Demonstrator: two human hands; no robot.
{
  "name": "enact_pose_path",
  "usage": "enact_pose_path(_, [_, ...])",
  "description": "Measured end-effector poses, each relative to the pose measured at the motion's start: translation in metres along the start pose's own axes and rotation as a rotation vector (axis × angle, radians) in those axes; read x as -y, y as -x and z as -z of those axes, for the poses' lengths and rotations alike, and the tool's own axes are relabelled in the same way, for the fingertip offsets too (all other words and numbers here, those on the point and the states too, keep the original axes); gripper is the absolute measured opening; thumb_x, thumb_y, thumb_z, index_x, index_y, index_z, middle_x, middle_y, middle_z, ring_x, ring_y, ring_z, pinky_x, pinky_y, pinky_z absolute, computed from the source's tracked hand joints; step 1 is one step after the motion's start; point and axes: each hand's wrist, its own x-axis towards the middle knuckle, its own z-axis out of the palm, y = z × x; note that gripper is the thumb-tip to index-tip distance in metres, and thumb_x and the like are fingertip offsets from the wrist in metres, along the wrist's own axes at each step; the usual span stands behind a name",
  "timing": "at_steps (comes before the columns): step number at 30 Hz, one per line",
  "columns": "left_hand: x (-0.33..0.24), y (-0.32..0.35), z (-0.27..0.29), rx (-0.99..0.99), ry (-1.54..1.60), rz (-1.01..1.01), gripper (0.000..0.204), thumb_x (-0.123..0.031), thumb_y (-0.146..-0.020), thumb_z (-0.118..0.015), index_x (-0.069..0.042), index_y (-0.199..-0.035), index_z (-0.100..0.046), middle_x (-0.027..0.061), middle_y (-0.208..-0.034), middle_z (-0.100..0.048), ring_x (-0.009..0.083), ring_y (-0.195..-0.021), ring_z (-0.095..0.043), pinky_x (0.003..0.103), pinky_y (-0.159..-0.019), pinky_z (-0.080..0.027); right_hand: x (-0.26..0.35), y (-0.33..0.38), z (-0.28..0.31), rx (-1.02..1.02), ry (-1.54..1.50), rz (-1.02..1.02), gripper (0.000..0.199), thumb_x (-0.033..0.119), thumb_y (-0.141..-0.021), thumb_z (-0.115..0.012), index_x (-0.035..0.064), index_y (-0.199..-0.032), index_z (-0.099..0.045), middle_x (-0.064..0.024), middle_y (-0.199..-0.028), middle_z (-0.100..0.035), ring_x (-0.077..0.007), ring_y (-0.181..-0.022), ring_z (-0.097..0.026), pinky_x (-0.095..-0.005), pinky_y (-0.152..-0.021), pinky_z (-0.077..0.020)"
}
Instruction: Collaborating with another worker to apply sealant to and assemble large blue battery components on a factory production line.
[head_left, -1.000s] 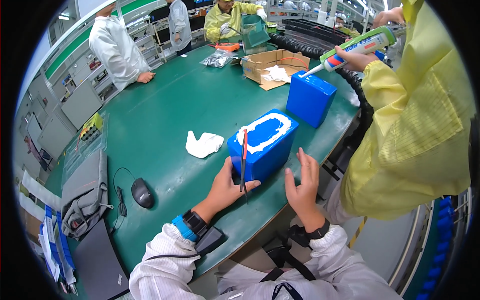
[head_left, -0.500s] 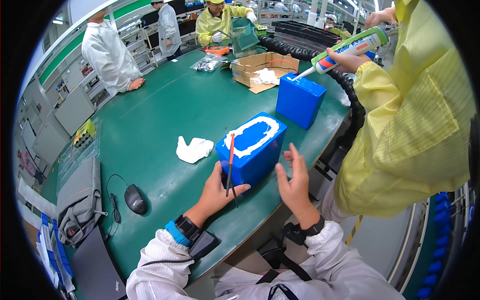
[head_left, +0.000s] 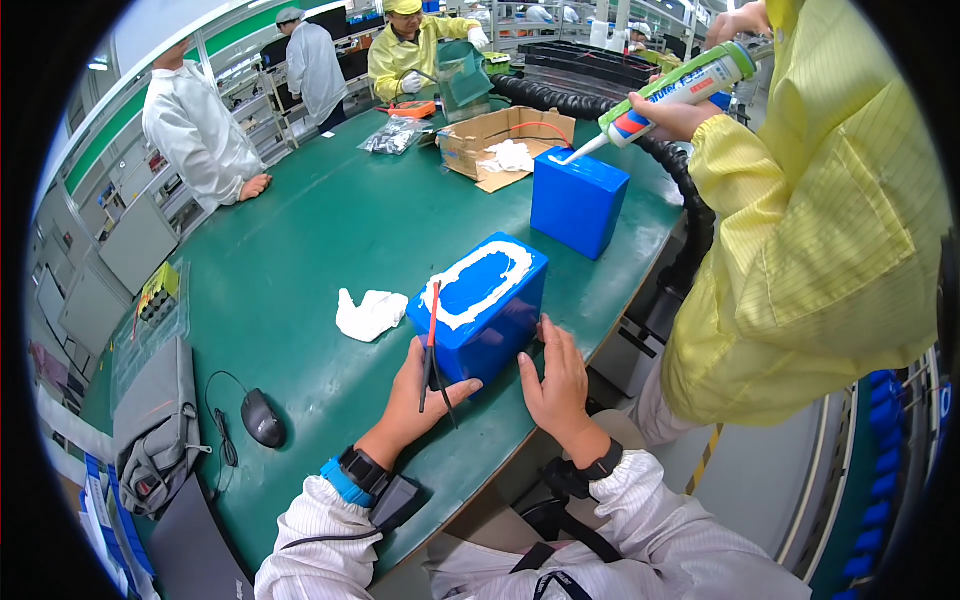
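while left fingers grasp the blue block | right fingers uncurled beside it | green table | grey floor

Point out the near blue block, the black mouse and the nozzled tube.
Near blue block (head_left: pixel 492 325), head view: its long side face.
Black mouse (head_left: pixel 263 418), head view: its top shell.
Nozzled tube (head_left: pixel 702 85), head view: its white body.

Blue block near front edge: smooth, glossy plastic; paste lumpy. Table: smooth, slight sheen. Box, far edge: matt cardboard. Bag, left edge: matt cloth.
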Motion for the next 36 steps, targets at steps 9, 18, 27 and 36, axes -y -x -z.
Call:
enact_pose_path(9, [-0.005,0.002,0.002,0.004,-0.023,0.003,0.086,-0.03,-0.078,-0.087,0.0,-0.142,-0.038,0.0179,-0.13,-0.057,0.024,-0.119,-0.055,0.038,-0.102,-0.045,0.003,0.0,-0.001,-0.013,0.007,0.008,0.055,0.015,-0.094,-0.062,-0.0055,-0.141,-0.045,-0.0201,-0.123,-0.058,-0.036,-0.107,-0.059,-0.0432,-0.091,-0.0459])
enact_pose_path(18, [-0.011,0.0,0.001,0.021,-0.007,0.019,0.089,-0.027,-0.078,-0.087,0.0,-0.145,-0.035,0.0187,-0.137,-0.052,0.026,-0.127,-0.051,0.039,-0.109,-0.04,0.002,0.0,-0.002,-0.04,0.025,0.018,0.055,0.015,-0.093,-0.063,-0.0053,-0.141,-0.045,-0.0206,-0.124,-0.058,-0.0365,-0.108,-0.059,-0.0432,-0.09,-0.0462])
enact_pose_path(27, [-0.003,0.002,0.003,0.019,0.003,0.053,0.097,-0.026,-0.078,-0.087,0.004,-0.15,-0.03,0.0204,-0.142,-0.049,0.0266,-0.131,-0.048,0.039,-0.111,-0.038,0.004,0.002,-0.002,-0.035,0.007,0.012,0.055,0.015,-0.093,-0.064,-0.0051,-0.141,-0.046,-0.0212,-0.125,-0.058,-0.0367,-0.108,-0.06,-0.0429,-0.09,-0.0463])
enact_pose_path(36, [-0.01,0.0,0.002,0.052,0.06,0.079,0.1,-0.021,-0.079,-0.086,0.003,-0.153,-0.022,0.0208,-0.147,-0.044,0.0276,-0.135,-0.045,0.04,-0.114,-0.037,0.002,0.001,-0.004,-0.031,-0.001,0.011,0.057,0.018,-0.092,-0.065,-0.0054,-0.14,-0.046,-0.0216,-0.125,-0.057,-0.0359,-0.11,-0.058,-0.0424,-0.091,-0.0451])
